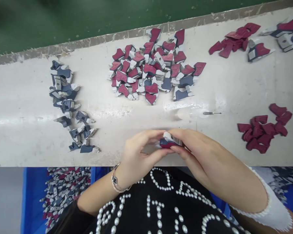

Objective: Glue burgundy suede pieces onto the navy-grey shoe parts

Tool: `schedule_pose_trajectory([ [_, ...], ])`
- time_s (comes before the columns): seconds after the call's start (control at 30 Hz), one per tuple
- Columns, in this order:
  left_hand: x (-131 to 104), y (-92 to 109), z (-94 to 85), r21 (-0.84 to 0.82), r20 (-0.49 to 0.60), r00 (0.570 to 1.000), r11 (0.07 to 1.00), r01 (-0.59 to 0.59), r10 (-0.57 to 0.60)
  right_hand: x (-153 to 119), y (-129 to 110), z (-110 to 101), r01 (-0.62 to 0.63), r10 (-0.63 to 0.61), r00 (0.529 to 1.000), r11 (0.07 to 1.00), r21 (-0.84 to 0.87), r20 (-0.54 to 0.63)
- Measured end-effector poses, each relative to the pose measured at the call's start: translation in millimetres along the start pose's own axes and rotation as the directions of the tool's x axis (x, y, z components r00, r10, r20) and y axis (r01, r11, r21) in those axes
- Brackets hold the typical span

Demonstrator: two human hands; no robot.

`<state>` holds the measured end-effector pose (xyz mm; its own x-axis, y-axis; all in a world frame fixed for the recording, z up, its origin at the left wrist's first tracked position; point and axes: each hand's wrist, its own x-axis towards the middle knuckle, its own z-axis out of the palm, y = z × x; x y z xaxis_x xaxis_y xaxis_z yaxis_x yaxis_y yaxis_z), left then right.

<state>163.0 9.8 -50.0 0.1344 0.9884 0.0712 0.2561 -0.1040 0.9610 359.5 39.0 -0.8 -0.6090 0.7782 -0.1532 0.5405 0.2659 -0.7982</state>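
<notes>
Both of my hands meet over the front of the white table, gripping one small plastic part (168,143) between them. The part shows white on top, dark blue in the middle and dark red underneath. My left hand (143,148) pinches its left end between thumb and fingers. From the right, my right hand (197,149) covers the other end with fingers and thumb, hiding much of it. Beyond the hands lies a pile of similar red, blue and white parts (150,70). Right of my right hand is a heap of loose dark red pieces (261,130).
Blue and white parts (68,100) form a column at the left. A small screwdriver-like tool (211,113) lies beyond my right hand. More red pieces (234,40) and several parts (258,50) sit at the far right. Below the edge, a blue bin (31,198) holds many parts.
</notes>
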Motion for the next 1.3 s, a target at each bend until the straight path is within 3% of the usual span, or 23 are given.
schedule_pose_trajectory([
  [0.13,2,-1,-3.0,0.001,0.064,0.998,1.0,0.007,-0.007,1,-1,3,0.082,-0.08,0.997,0.984,-0.16,0.019],
  [0.27,3,-5,1.1,-0.04,-0.008,0.998,0.997,-0.067,0.067,0,-1,1,0.162,-0.163,0.986,0.955,-0.247,0.018],
  [0.33,4,-6,2.4,-0.121,-0.014,1.0,0.992,-0.024,0.022,-1,1,-1,0.169,-0.171,0.985,0.949,-0.268,0.014],
  [0.43,5,-8,0.4,-0.293,0.093,0.991,0.948,0.123,-0.099,-2,3,-6,0.165,-0.156,0.986,0.956,-0.244,0.056],
  [0.53,3,-7,-3.1,-0.324,0.159,0.979,0.93,0.174,-0.128,-5,4,-9,0.174,-0.155,0.981,0.968,-0.18,0.116],
  [0.93,-3,-10,2.8,-0.08,0.095,0.993,0.995,-0.065,0.072,-14,12,-8,0.111,-0.088,0.989,0.974,-0.196,0.121],
  [1.0,-3,-9,1.9,-0.101,0.114,0.993,0.995,-0.016,0.028,-14,11,-10,0.092,-0.071,0.988,0.984,-0.152,0.139],
  [1.07,-4,-5,0.0,-0.171,0.179,0.98,0.979,0.113,-0.082,-13,9,-12,0.042,-0.027,0.984,0.996,-0.078,0.178],
  [1.2,-4,3,-5.9,-0.252,0.331,0.891,0.881,0.402,-0.311,-8,4,-8,-0.047,0.048,0.971,0.999,-0.009,0.234],
  [1.3,-2,7,-11.3,-0.189,0.372,0.855,0.872,0.451,-0.361,-5,2,2,-0.019,0.022,0.973,1.0,-0.013,0.23],
])
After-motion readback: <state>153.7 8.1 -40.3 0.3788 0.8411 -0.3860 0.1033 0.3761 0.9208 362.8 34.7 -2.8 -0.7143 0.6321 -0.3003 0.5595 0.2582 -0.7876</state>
